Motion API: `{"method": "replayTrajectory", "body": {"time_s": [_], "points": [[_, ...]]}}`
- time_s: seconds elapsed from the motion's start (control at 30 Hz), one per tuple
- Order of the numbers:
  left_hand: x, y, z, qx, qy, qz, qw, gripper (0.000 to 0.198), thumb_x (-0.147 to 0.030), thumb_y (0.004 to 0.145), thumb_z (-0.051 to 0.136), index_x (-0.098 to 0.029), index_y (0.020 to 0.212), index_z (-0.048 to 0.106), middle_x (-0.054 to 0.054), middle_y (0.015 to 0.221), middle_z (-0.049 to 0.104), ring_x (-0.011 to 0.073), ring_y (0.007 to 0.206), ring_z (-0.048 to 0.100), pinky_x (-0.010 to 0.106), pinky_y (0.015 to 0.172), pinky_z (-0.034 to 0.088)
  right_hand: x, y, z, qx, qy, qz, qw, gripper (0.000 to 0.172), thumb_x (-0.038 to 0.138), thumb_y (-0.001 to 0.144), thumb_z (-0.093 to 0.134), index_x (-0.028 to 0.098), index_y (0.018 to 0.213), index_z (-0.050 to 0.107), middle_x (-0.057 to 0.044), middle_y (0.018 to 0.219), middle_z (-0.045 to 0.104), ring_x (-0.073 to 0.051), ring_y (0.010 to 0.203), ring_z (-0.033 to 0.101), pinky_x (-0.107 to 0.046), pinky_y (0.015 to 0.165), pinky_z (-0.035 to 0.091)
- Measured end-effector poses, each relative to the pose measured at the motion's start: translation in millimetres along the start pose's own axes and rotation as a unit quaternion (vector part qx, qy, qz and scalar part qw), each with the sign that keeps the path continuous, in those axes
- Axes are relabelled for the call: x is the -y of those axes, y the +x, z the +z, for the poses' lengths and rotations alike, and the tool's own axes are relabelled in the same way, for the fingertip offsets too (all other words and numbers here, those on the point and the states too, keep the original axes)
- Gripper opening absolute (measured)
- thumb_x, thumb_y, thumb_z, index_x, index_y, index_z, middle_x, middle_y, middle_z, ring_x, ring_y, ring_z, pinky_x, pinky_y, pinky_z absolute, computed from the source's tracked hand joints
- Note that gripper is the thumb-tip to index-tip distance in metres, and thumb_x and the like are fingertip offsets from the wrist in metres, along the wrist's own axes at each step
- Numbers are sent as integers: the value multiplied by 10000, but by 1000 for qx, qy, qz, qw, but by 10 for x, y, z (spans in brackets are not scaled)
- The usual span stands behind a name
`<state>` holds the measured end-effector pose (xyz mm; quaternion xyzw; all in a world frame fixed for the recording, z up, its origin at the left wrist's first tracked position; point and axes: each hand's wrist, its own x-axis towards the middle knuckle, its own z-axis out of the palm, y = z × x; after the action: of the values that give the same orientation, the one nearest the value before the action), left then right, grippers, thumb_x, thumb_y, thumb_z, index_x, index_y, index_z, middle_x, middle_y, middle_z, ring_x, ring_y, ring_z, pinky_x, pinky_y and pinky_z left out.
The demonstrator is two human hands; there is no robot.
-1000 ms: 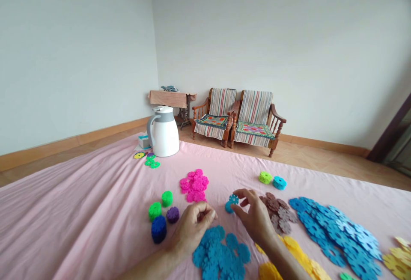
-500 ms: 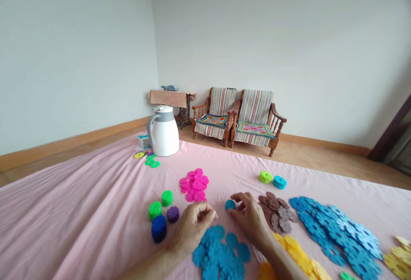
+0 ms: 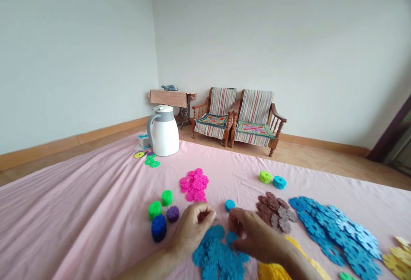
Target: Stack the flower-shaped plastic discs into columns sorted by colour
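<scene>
My left hand (image 3: 192, 227) hovers at the left edge of a pile of blue snowflake discs (image 3: 216, 256), its thumb and fingers curled together in a pinch. Whatever is in that pinch, if anything, is hidden. Over the right side of this pile is my right hand (image 3: 255, 233), fingers bent downward and thumb apart from them, tips close to the blue discs. No disc shows between them. Just beyond my right hand, a short stack of blue discs (image 3: 230, 205) stands alone on the pink cloth (image 3: 105, 228).
Left are green stacks (image 3: 155, 210), a purple stack (image 3: 172, 214) and a dark blue stack (image 3: 159, 228). Pink discs (image 3: 195, 184) lie ahead; brown (image 3: 272, 209), yellow (image 3: 276, 271) and more blue discs (image 3: 337, 233) lie right. A white jug (image 3: 165, 134) stands behind.
My right hand has let go of the short blue stack and moved back toward me, over the blue pile. My left hand has hardly moved.
</scene>
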<state>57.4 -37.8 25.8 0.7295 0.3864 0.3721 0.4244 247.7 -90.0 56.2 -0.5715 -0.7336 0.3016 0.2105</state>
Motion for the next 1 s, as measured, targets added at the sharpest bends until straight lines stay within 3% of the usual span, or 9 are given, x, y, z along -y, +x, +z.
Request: {"method": "replayTrajectory", "body": {"time_s": [0.13, 0.27, 0.5, 0.67, 0.73, 0.9, 1.0], "points": [[-96, -34, -2, 12, 19, 8, 1000, 188, -312, 793, 573, -144, 770, 656, 36, 724, 627, 164, 693, 560, 231, 636, 418, 36, 58, 25, -28, 80, 0, 996, 104, 96, 648, 511, 181, 706, 524, 68, 589, 449, -76, 563, 410, -191, 506, 283], [-149, -61, -7, 31, 17, 7, 999, 172, -305, 783, 593, -151, 772, 667, 33, 719, 629, 156, 673, 558, 221, 606, 413, 108, 108, 59, -75, 136, -26, 988, 85, 104, 696, 503, 179, 730, 522, 66, 605, 467, -70, 564, 407, -186, 527, 314], [-88, -29, -37, 28, -21, -9, 999, 299, -410, 832, 553, -133, 733, 606, 11, 664, 566, 146, 654, 513, 221, 591, 384, 205, 90, 117, -88, 104, -77, 988, 313, 74, 690, 517, 217, 967, 546, 54, 703, 563, -88, 635, 523, -188, 571, 383], [-18, -6, -33, 36, -59, -31, 997, 324, -440, 834, 549, -127, 779, 607, 12, 696, 569, 149, 679, 520, 224, 610, 393, 215, 102, 158, -116, 61, -102, 986, 298, 63, 685, 531, 213, 940, 567, 36, 743, 579, -94, 656, 531, -201, 601, 400], [-6, -1, -24, 34, -60, -35, 997, 321, -433, 846, 532, -129, 771, 602, 14, 706, 572, 154, 696, 531, 228, 622, 397, 184, 125, 148, -140, 49, -91, 985, 249, 101, 713, 540, 208, 936, 563, 31, 730, 581, -105, 658, 537, -216, 610, 405], [-3, 1, -12, 25, -43, -33, 998, 297, -402, 843, 524, -131, 733, 578, 2, 666, 552, 146, 658, 517, 227, 596, 387, -30, 201, 98, -266, 10, 21, 964, 200, 220, 747, 562, 193, 945, 576, -18, 820, 611, -142, 677, 577, -268, 637, 427], [-7, -7, -17, 35, -45, -19, 998, 291, -392, 836, 533, -127, 727, 585, 10, 678, 568, 147, 666, 524, 227, 603, 394, -172, 239, 115, -275, -9, 40, 961, 198, 251, 735, 568, 201, 922, 604, -30, 868, 609, -162, 723, 602, -282, 675, 442]]}}
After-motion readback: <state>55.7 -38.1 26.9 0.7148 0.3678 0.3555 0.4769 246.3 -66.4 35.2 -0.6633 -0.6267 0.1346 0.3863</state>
